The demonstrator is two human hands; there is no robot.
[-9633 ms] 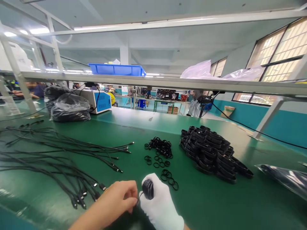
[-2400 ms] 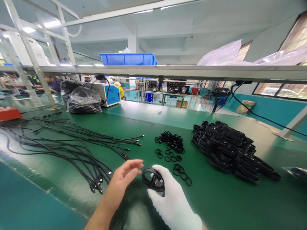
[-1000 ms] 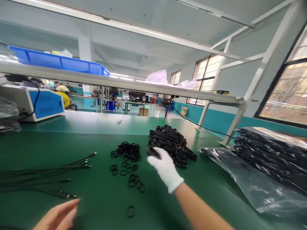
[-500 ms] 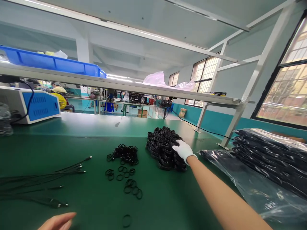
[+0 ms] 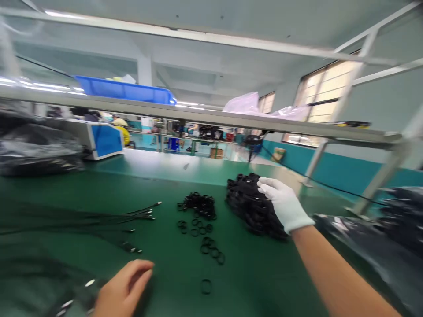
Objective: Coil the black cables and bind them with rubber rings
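My right hand [image 5: 282,202], in a white glove, is raised at the right side of a heap of black coiled cables [image 5: 251,202]. Its fingers are stretched out and hold nothing that I can see. Low in the view is my bare left hand [image 5: 124,286], thumb and index finger curled so their tips nearly meet, with nothing visible between them. Blurred cable ends with metal plugs [image 5: 90,283] lie beside it. Further up on the left, several straight black cables [image 5: 139,214] point right. Small black rings [image 5: 200,204] form a pile mid-table, with loose rings [image 5: 211,248] nearer me.
Dark plastic-bagged packs [image 5: 401,220] lie at the right, another bagged bundle [image 5: 39,145] at the left. A blue-and-white machine [image 5: 105,136] stands behind. Over the green table [image 5: 251,273] runs a shelf [image 5: 198,113] carrying a blue bin [image 5: 125,91].
The view has swung left. My right hand has come off the cable heap towards me, its fingers now straighter. My left hand has moved further into view, with its fingers curled.
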